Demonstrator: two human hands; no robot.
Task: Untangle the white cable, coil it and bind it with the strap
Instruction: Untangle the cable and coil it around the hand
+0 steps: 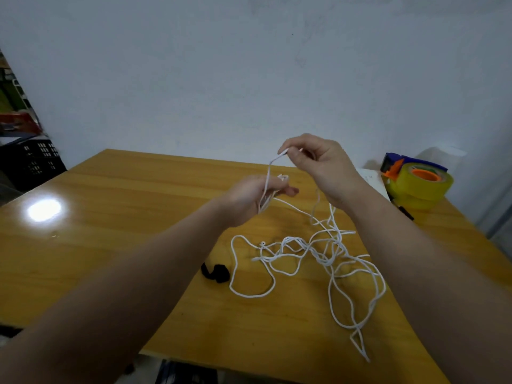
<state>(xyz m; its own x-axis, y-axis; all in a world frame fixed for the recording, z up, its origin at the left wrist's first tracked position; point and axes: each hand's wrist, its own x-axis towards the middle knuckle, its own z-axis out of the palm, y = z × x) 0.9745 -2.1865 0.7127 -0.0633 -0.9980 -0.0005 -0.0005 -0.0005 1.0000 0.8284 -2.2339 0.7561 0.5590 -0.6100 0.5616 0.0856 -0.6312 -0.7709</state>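
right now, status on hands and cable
Left hand grips loops of white cable, right hand pinches a strand. Most lies tangled on table. Strap untouched beside it.

Wooden table (110, 217), yellow tape roll (421, 187) at its right edge, black crate (33, 162) left

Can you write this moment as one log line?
stage: untangling | left hand: grips white cable strands | right hand: pinches cable higher up | most cable: tangled on table | black strap: beside tangle

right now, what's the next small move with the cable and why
Probably lift the right hand, which pinches a strand, to feed slack into the loops the left hand holds: most of the white cable lies tangled on the table.
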